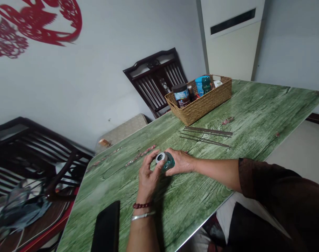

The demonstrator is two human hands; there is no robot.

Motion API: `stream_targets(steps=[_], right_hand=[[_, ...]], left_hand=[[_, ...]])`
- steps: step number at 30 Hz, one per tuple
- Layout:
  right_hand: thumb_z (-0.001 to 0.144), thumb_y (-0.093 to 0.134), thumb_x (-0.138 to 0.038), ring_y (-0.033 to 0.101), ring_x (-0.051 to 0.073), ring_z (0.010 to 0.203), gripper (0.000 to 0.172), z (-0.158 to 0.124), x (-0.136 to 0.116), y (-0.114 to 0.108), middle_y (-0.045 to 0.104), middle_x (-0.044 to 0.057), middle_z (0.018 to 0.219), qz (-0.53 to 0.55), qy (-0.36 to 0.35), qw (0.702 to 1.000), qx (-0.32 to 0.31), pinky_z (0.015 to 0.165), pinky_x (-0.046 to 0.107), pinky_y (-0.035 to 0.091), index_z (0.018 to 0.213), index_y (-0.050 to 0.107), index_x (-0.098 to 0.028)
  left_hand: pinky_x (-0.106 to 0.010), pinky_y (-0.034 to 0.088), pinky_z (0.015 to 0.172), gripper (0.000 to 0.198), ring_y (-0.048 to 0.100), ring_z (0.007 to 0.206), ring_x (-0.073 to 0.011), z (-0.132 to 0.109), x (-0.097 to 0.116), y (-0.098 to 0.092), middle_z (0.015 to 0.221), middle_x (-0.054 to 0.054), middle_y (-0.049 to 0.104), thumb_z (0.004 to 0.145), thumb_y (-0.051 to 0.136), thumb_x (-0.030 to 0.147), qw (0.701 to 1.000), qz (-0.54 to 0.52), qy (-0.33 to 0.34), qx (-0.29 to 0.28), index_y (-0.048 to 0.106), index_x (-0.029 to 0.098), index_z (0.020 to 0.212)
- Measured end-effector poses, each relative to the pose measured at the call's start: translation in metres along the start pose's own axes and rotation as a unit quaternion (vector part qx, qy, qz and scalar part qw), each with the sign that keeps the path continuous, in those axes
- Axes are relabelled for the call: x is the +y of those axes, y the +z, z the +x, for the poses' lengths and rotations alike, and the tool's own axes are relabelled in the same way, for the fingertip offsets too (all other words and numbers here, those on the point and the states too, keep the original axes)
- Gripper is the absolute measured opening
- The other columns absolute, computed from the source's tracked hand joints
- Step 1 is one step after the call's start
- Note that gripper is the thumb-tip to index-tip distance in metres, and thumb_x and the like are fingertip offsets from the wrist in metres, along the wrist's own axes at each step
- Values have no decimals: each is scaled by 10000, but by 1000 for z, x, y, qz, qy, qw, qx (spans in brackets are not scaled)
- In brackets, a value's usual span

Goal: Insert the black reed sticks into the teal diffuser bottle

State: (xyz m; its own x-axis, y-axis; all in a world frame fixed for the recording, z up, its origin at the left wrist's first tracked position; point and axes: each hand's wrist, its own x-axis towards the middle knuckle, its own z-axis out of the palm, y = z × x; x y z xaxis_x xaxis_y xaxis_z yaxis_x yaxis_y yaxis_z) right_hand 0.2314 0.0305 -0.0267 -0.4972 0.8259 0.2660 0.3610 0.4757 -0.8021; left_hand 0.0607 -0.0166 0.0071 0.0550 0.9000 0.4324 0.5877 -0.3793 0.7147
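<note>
Near the middle of the table I hold a small teal glass bottle (170, 162) with both hands. My right hand (181, 161) is wrapped around its body from the right. My left hand (149, 172), with a dark red bead bracelet and a silver bangle at the wrist, has thumb and fingers curled around the silver ring cap (160, 157) at the bottle's top. The cap has a dark round centre; whether it sits fully on the neck I cannot tell. Beyond my hands, several thin dark reed sticks (206, 131) lie on the tabletop.
A woven basket (206, 110) at the back of the green wood-patterned table (109, 189) holds a dark-lidded jar (180, 95), a blue packet (200, 84) and a green bottle (206, 85). A black phone-like slab (106, 227) lies front left. Dark wooden chairs (159, 80) stand beyond.
</note>
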Motion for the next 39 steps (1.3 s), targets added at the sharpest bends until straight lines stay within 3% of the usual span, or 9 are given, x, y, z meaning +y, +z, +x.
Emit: stream_targets(steps=[6,10,13,23,26,29,33,36,39], right_hand=[[615,870,-393,678,250,967,703,-1,-2,-1,689,36,1059,2,-17,1000,0,777,312,472,1203,522,-229],[632,857,-424,681,262,965,698,-1,0,0,690,51,1068,-7,-20,1000,-9,764,318,472,1204,517,-216],[620,857,-483,681,283,966,727,0,2,1,696,74,1061,-23,-6,1000,-2,760,335,472,1199,519,-203],[623,863,-450,681,267,978,736,-1,0,-1,692,56,1084,-8,-14,1000,-9,758,316,464,1229,517,-215],[620,867,-460,679,267,989,752,-1,1,1,689,57,1087,-13,-9,1000,-4,765,319,466,1236,511,-217],[628,865,-460,679,268,999,743,-1,0,0,687,68,1089,-19,-5,1000,-2,784,326,474,1227,506,-204],[632,868,-444,686,265,988,712,-1,-3,-3,687,57,1073,-7,-9,1000,-19,772,317,479,1202,512,-210],[625,872,-448,684,262,993,724,-1,-3,-2,686,53,1080,-7,-9,1000,-14,778,317,477,1210,511,-219],[624,868,-459,679,269,998,741,0,0,0,690,62,1090,-15,-5,1000,-9,791,329,475,1222,508,-212]], left_hand=[[-467,493,970,401,642,1014,-292,3,1,2,1031,-95,688,805,697,503,998,60,-3,36,721,204,1072],[-461,445,1081,580,583,1257,-315,-2,7,2,1349,-122,634,815,710,490,997,-70,-29,-13,626,220,1322],[-435,422,1119,587,561,1315,-291,-5,10,0,1421,-118,607,867,687,445,982,-170,-58,-59,567,223,1397],[-331,510,884,414,648,948,-209,2,2,9,1002,-27,687,684,843,359,989,-127,-73,34,641,225,1019],[-367,499,932,392,654,1001,-231,-1,5,4,1054,-51,704,759,798,393,987,-139,-81,-13,667,216,1083],[-426,429,1080,461,580,1255,-291,-4,6,0,1313,-107,655,835,729,452,983,-159,-57,-73,663,216,1225],[-443,424,1104,691,515,1338,-317,-3,0,0,1418,-107,566,736,804,530,990,-139,-21,-21,583,249,1328],[-446,452,1072,591,591,1215,-279,-2,-6,0,1265,-79,623,765,801,484,995,-90,-22,34,587,261,1270],[-467,395,1135,481,557,1297,-274,-4,-5,-3,1381,-99,593,920,643,446,991,-132,-12,-29,544,271,1357]])
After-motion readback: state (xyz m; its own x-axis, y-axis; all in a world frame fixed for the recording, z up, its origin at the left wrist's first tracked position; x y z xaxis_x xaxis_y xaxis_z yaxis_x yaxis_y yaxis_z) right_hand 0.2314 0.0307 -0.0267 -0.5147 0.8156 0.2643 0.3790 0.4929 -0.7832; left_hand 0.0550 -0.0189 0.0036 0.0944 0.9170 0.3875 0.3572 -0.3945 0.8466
